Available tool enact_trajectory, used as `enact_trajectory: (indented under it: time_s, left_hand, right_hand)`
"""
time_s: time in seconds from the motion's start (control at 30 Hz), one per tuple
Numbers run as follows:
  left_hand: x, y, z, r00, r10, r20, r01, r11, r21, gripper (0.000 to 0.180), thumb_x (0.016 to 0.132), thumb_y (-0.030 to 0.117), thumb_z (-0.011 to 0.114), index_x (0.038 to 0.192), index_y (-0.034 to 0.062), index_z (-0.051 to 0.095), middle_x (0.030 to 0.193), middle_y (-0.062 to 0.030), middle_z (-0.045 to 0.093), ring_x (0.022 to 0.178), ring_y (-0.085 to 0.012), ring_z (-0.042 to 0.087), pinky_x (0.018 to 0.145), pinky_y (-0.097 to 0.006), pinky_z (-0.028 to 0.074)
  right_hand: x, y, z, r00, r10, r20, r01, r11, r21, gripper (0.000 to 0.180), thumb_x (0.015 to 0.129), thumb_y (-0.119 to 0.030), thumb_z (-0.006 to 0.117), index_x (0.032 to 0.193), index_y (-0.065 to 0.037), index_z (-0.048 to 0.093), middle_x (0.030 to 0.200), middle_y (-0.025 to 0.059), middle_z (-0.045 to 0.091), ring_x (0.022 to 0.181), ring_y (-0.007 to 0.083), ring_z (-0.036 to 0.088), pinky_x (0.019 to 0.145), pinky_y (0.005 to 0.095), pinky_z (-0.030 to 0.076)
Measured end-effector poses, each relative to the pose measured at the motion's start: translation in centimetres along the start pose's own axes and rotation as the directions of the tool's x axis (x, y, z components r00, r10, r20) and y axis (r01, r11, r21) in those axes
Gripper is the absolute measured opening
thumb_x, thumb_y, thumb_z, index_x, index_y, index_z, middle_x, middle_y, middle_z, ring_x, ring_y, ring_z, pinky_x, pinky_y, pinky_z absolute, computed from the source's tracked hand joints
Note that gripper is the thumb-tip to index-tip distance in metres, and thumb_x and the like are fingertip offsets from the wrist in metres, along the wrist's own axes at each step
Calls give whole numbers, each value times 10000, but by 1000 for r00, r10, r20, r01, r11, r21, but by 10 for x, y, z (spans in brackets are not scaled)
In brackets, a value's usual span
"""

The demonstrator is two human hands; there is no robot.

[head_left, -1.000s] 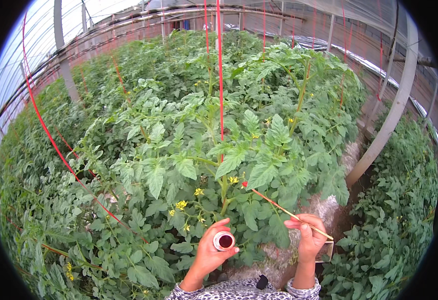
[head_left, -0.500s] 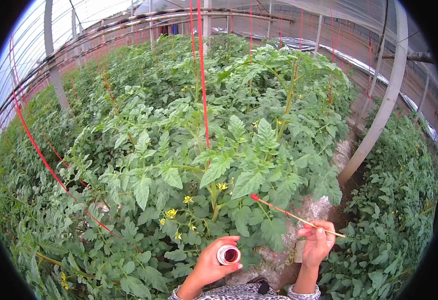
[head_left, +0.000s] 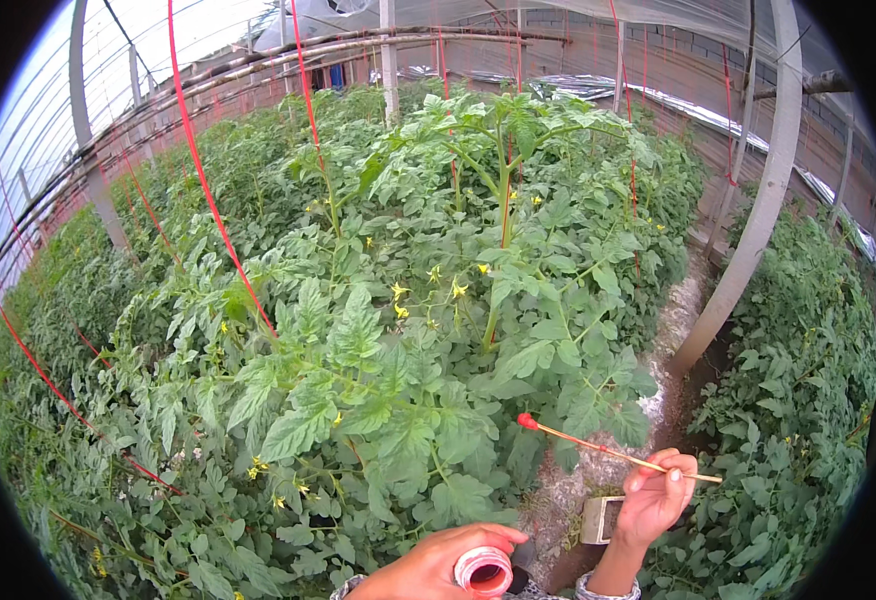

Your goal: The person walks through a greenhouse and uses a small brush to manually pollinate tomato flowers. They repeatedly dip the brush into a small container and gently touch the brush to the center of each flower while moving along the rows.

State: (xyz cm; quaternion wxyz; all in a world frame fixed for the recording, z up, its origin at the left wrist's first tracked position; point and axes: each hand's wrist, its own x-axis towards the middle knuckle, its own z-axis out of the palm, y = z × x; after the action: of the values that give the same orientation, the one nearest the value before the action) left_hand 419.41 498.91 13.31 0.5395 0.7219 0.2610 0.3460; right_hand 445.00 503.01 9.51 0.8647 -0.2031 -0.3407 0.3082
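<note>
My left hand (head_left: 420,568), low in the view, is wrapped round a small open jar (head_left: 483,570) with a white rim and dark reddish contents. To its right, my right hand (head_left: 658,500) pinches a thin wooden stick (head_left: 608,452) near its back end. The stick's swollen red tip (head_left: 527,421) points left and hangs before the leaves of a tomato plant (head_left: 358,390). Yellow flowers (head_left: 258,467) show at that plant's lower left. Farther back, more yellow blossoms (head_left: 401,300) grow by a tall stem (head_left: 505,205).
Red strings (head_left: 198,150) run down among the dense tomato rows. A curved pale post (head_left: 758,230) rises at the right beside a narrow path (head_left: 673,320). A pale block (head_left: 598,522) sits near my right wrist. More plants (head_left: 788,400) stand beyond the path.
The near plant and its red string have shifted left in view. My left hand and jar are lower and slightly right; my right hand and the stick have moved slightly right and down.
</note>
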Motion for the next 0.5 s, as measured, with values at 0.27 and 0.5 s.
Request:
enact_trajectory:
  time_s: [0.27, 0.5]
  left_hand:
    - [86, -1, 47, 972, 29, -232, -30, 1000, -3, 460, 655, 219, 816, 1014, 46, 587, 1200, -154, 556, 1064, -245, 563, 882, -349, 443]
    - [111, -26, 63, 864, -50, -501, 44, 999, -24, 463, 668, 192, 828, 1027, 39, 579, 1243, -139, 553, 1059, -215, 575, 886, -330, 453]
  right_hand:
    - [98, 6, 13, 895, -60, 442, 132, 982, -134, 257, 929, -221, 532, 964, 32, 512, 841, 182, 540, 570, 230, 574, 504, 318, 530]
    - [181, 6, 70, 712, -109, 693, 336, 921, -200, 254, 941, -207, 520, 977, 44, 536, 894, 193, 566, 655, 234, 613, 609, 321, 546]
